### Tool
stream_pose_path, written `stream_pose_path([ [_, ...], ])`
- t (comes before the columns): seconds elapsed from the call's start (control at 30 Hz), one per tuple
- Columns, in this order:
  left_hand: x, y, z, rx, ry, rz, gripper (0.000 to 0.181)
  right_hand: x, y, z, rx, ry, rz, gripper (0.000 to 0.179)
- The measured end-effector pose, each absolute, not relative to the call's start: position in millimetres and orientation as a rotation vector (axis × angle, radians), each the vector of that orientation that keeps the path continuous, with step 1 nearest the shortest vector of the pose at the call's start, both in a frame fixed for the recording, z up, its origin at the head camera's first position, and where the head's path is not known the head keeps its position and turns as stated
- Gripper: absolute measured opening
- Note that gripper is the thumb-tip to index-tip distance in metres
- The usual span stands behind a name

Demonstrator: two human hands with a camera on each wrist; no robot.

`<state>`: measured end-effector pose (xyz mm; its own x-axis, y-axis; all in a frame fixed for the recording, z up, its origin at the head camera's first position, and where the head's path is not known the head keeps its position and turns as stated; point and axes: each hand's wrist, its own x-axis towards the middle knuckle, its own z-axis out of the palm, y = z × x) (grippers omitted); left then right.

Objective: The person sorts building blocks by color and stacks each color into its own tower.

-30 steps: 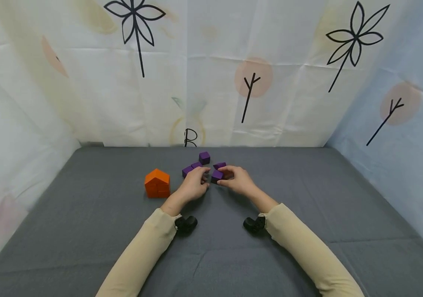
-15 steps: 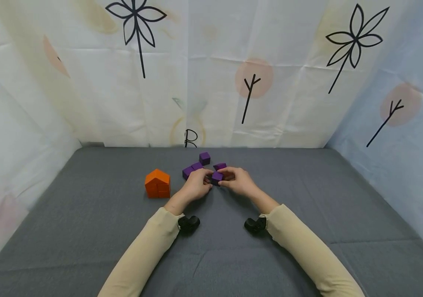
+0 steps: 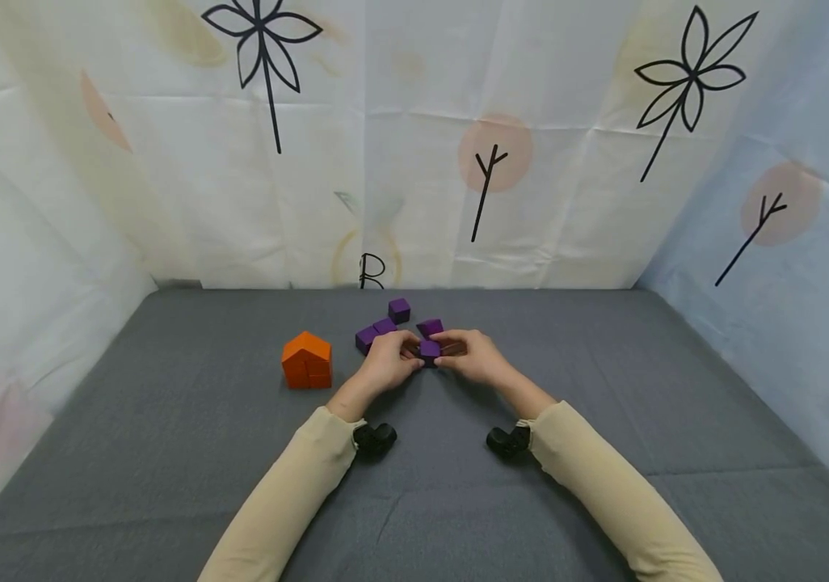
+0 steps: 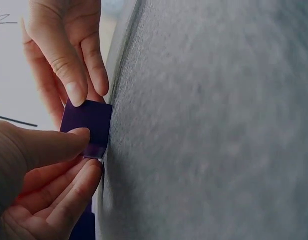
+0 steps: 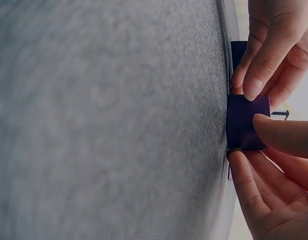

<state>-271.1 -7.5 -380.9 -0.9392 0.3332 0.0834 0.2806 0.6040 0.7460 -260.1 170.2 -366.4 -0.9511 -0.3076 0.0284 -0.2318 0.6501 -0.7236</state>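
A small purple block [image 3: 430, 350] stands on the grey cloth between the two hands. My left hand [image 3: 387, 360] pinches it from the left, the thumb [image 4: 76, 140] lying on its near face. From the right side my right hand [image 3: 478, 357] pinches the same block, thumb [image 5: 283, 135] also on the near face. The far fingers are partly hidden behind the block in both wrist views. Just behind it lies a purple wedge-shaped block [image 3: 430, 326]. Two touching purple blocks [image 3: 366, 338] sit beyond the left hand, and another purple cube [image 3: 399, 309] stands farther back.
An orange house-shaped stack of blocks [image 3: 307, 361] stands left of the left hand. Grey cloth [image 3: 603, 388] covers the table. Patterned white curtains [image 3: 414, 145] rise along the table's back edge and both sides.
My left hand has moved right to meet the purple block and now pinches it too. The block, in the right hand's grip throughout, has turned squarer to the camera and shifted slightly right and nearer.
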Motion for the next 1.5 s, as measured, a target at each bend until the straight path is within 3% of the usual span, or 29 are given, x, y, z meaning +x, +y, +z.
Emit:
stream_pose_path([
  [0.83,-268,4,-381,0.499,2.733,1.248,0.027,-255,192,-371,-0.496,2.710,-1.169,0.041],
  [1.17,-274,-1,-366,0.652,2.740,1.131,0.028,-257,195,-374,-0.408,2.716,-1.213,0.041],
  [1.5,-288,-8,-357,0.217,2.946,1.460,0.018,-257,196,-373,-0.403,2.735,-1.194,0.041],
])
